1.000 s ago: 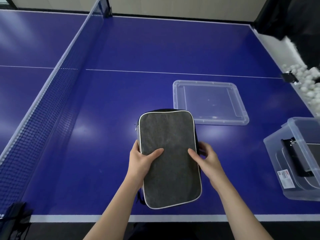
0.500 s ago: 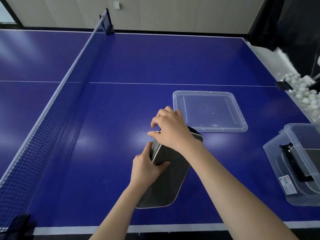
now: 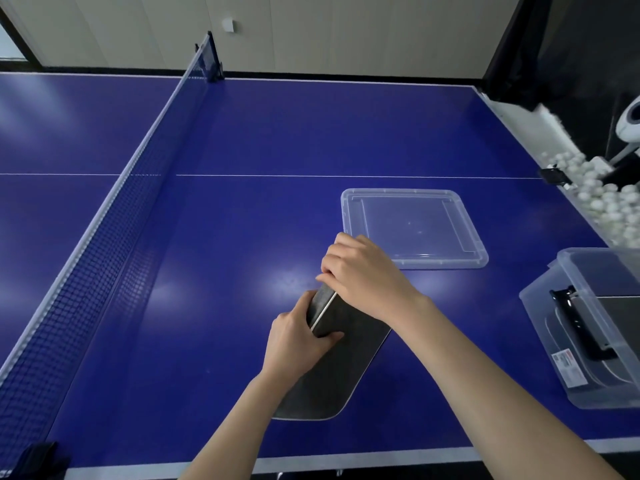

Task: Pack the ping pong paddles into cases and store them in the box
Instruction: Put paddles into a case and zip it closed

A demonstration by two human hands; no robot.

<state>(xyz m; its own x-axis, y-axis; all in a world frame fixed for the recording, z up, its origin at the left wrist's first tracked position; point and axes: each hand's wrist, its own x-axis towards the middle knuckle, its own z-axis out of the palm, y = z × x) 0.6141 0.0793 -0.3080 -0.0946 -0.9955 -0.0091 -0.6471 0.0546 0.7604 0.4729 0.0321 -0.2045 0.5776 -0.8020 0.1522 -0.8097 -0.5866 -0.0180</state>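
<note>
Glossy blue table [image 3: 311,133], hands [image 3: 298,336] [image 3: 360,275] gripping flat grey fabric case [image 3: 332,375]

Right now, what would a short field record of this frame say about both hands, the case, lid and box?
left hand: grips the grey fabric paddle case's left edge
right hand: pinches its far edge, fingers curled
grey fabric paddle case: tilted on the blue table
clear plastic lid: flat on the table, beyond the case
clear plastic box: open, at the right, dark items inside
</note>
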